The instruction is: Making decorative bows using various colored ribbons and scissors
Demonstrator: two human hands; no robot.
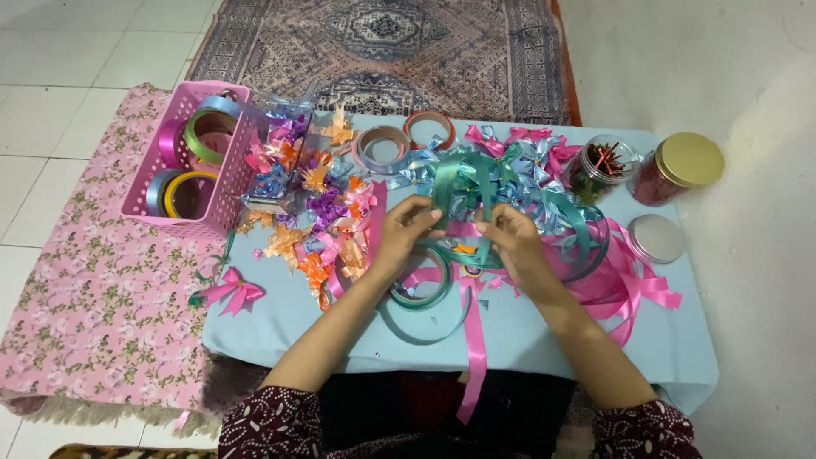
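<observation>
Both my hands meet over the middle of a low table covered in light blue cloth (527,336). My left hand (405,231) and my right hand (513,240) pinch a teal ribbon (463,183), folded into loops between my fingers. A teal ribbon roll (422,296) lies under my left wrist, its loose end curling toward the front edge. A long pink ribbon (473,340) runs from under my hands and hangs over the table's front.
A pink basket (223,183) with ribbon rolls stands at the left. Several finished bows (316,204) are heaped beside it, and a pink bow (234,291) lies alone. Two jars (680,167), a loose lid (655,237), a floral mat (93,297) and a rug (382,42) surround the table.
</observation>
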